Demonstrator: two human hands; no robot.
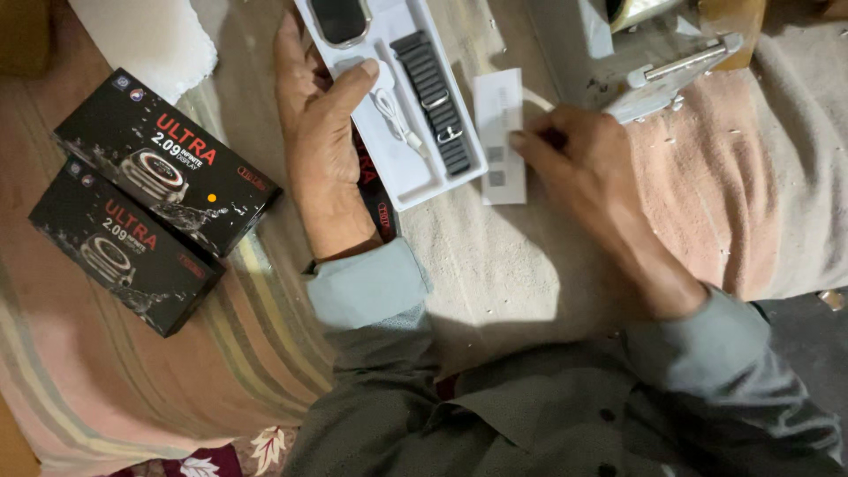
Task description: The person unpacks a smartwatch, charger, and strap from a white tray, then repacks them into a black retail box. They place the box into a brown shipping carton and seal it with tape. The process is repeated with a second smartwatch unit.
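**A:** Right, eyes on the white tray (402, 168) in the middle of the blanket (495, 265). What's the left hand (320, 132) doing?

**B:** It's clamped on the tray's left edge, palm up against the side, thumb (353, 79) laid across the top and pressing down near the coiled white cable (393, 119). That's a firm grip on the tray.

**A:** And inside the tray?

**B:** A watch body (338, 19) sits at the far end, only partly in shot. To the right of the cable lies a dark strap (435, 97) with metal buckles, running along the tray's length.

**A:** Now the right hand (579, 155).

**B:** It's just right of the tray, fingers curled, fingertips pinching the right edge of a small white leaflet (499, 132). The leaflet lies flat on the blanket, its left edge touching the tray or just beside it. I can't tell which.

**A:** There's something dark under the tray?

**B:** Yes, a black box sleeve (378, 199) pokes out beneath the tray's near left corner, beside the left wrist.

**A:** What else is around?

**B:** Well to the left of the tray, two black boxes (163, 159) with a watch picture lie side by side, the nearer one (119, 247) touching the other. Beyond the tray's right side, past the right hand, there's a white plastic piece (680, 75) on the blanket. Both grey sleeves (367, 283) come in from the bottom.
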